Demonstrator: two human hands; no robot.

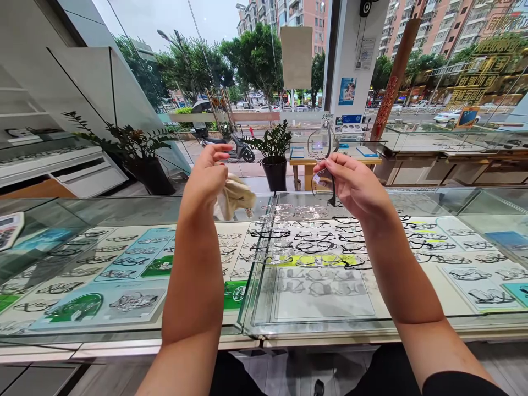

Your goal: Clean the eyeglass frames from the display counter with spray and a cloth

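My left hand (207,171) is raised over the glass counter, its upper fingers bent and partly apart. A crumpled beige cloth (238,199) hangs from the far side of this hand, and the grip on it is partly hidden. To the right, my right hand (355,179) pinches a pair of eyeglasses (323,185) between thumb and fingers. The glasses are turned on end, one lens above the fingertips and the other below. Cloth and glasses are apart. Below both hands, rows of eyeglasses (315,246) lie in and on the display counter (322,328).
More frames on blue and green cards (159,267) fill the left case. A calculator-like device (10,228) rests at the far left. Potted plants (274,170) stand beyond the counter by the window. A small wooden table (307,169) and another glass case (437,137) are further back.
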